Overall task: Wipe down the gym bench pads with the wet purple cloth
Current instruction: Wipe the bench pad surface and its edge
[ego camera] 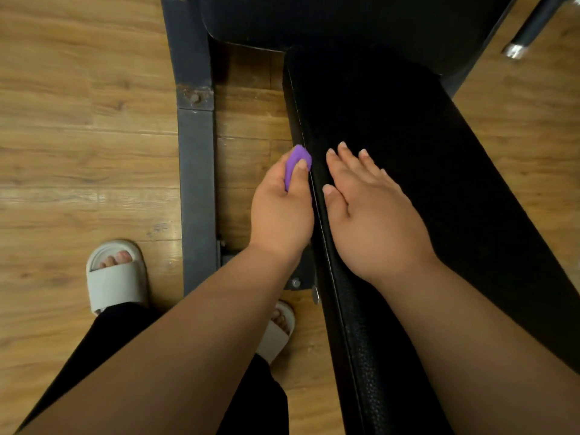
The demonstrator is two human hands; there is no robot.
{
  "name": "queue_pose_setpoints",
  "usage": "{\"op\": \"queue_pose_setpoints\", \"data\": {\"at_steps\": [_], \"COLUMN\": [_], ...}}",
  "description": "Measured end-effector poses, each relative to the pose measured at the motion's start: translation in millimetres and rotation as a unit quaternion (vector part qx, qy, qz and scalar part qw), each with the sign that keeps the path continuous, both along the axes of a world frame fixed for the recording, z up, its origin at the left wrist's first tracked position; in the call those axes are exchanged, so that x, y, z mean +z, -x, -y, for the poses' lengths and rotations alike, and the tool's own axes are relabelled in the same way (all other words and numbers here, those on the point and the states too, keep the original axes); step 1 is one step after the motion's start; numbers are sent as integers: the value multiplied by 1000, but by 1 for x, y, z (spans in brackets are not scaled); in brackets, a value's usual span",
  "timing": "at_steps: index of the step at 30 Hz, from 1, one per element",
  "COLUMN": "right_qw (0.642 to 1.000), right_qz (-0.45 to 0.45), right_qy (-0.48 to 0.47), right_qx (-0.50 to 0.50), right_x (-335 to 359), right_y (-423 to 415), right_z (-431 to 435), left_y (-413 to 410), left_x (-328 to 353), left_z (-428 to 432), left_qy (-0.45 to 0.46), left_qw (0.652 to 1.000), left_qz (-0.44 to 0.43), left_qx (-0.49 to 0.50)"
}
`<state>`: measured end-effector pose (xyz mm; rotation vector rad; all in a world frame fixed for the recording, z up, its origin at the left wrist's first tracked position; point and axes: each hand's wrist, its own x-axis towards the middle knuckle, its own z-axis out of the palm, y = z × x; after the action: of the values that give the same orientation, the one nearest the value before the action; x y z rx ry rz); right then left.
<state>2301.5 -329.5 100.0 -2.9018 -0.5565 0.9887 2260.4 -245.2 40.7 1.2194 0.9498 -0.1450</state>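
A long black gym bench pad (439, 171) runs from the bottom centre up to the right. My left hand (281, 208) grips a bunched purple cloth (296, 161) and holds it against the pad's left side edge. Most of the cloth is hidden inside the hand. My right hand (373, 215) lies flat on top of the pad with its fingers straight, just right of the left hand. A second black pad (329, 17) sits at the top of the view.
A dark metal frame beam (196, 171) runs along the wooden floor (78, 136) left of the pad. My feet in white slides (116, 277) stand at lower left. A chrome-tipped black bar (527, 29) crosses the top right.
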Motion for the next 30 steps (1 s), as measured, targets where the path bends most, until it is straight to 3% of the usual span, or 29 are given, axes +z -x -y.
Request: {"op": "queue_pose_setpoints", "data": {"at_steps": [5, 13, 19, 25, 30], "right_qw": [1000, 1000, 1000, 999, 999], "right_qz": [11, 15, 14, 19, 9], "right_qy": [-9, -22, -22, -26, -35], "right_qx": [-3, -4, -4, -3, -11], "right_x": [-1, -2, -2, -2, -3], "right_y": [-1, 0, 0, 0, -1], "right_z": [-2, -1, -1, -1, 0], "left_y": [7, -2, 40, 1, 40], "left_x": [4, 0, 20, 5, 30], "left_z": [6, 0, 16, 6, 18], "left_qy": [24, -24, -26, -18, -13], "left_qw": [999, 999, 999, 1000, 999], "left_qz": [8, 29, 38, -1, 31], "left_qx": [27, 3, -20, 19, -7]}}
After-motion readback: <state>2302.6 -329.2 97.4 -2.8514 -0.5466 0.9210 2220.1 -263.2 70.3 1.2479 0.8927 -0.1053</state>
